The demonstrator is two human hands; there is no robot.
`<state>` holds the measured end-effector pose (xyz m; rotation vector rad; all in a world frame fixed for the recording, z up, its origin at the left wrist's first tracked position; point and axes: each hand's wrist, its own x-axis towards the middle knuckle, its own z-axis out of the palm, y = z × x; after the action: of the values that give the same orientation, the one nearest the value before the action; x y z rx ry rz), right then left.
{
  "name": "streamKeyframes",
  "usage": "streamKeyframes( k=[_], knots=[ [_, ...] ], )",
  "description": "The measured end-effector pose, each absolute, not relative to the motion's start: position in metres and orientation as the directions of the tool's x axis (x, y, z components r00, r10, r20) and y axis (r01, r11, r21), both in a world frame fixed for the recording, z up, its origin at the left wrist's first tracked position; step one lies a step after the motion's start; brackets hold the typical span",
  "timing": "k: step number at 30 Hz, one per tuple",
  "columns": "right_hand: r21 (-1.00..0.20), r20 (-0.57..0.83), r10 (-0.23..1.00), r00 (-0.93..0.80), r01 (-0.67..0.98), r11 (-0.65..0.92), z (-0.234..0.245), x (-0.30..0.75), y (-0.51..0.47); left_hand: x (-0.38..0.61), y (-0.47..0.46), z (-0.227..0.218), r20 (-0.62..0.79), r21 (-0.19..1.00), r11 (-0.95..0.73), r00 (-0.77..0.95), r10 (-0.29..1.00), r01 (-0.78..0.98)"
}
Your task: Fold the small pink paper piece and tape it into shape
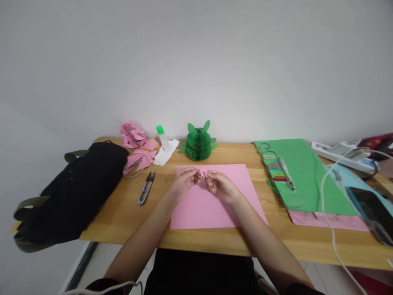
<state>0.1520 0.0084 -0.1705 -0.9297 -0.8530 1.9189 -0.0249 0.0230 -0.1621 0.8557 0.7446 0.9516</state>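
A small folded pink paper piece [203,172] is pinched between the fingertips of the left hand [183,182] and right hand [218,185], held just above a flat pink paper sheet [211,205] on the wooden table [123,213].

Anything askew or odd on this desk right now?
The black bag hangs over the left edge of the table, partly unsupported. The glue bottle lies tilted on white paper, not upright. A white cable trails off the front edge. No spill visible.
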Motion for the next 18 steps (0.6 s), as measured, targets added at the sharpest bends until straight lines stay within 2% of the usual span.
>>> streamKeyframes(
  k=[18],
  knots=[
    [-0.778,-0.238,0.803,-0.546,-0.388,-0.494,-0.153,0.145,-0.004,-0.018,0.01,-0.146,-0.086,0.864,0.245,0.349,0.933,-0.441]
  ],
)
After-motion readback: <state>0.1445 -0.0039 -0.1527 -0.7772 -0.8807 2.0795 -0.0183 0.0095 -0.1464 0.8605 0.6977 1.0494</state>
